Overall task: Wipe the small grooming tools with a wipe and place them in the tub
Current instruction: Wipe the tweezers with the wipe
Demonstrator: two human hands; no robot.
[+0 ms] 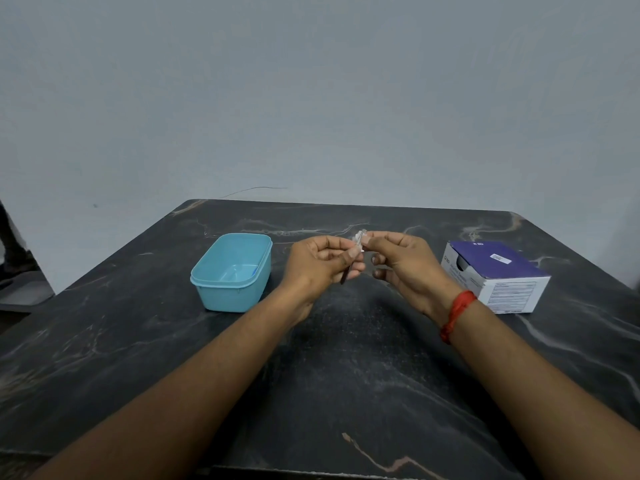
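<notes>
I see a thin tool (345, 275) held up over the desk (346, 358) middle. The left hand (320, 263) grips it. The right hand (403, 263) pinches a wipe (357, 238) on its top. The blue tub (228, 296) on the left looks empty, so I think most work is left.

A dark table (346, 393) with pale marble veins fills the near and middle ground, its far edge against a plain grey wall (311, 98). On the table's far right stands a box (498, 275) with a purple top and white printed sides, turned at an angle. A thin dark line (256, 189) runs along the wall just above the table's far edge.
</notes>
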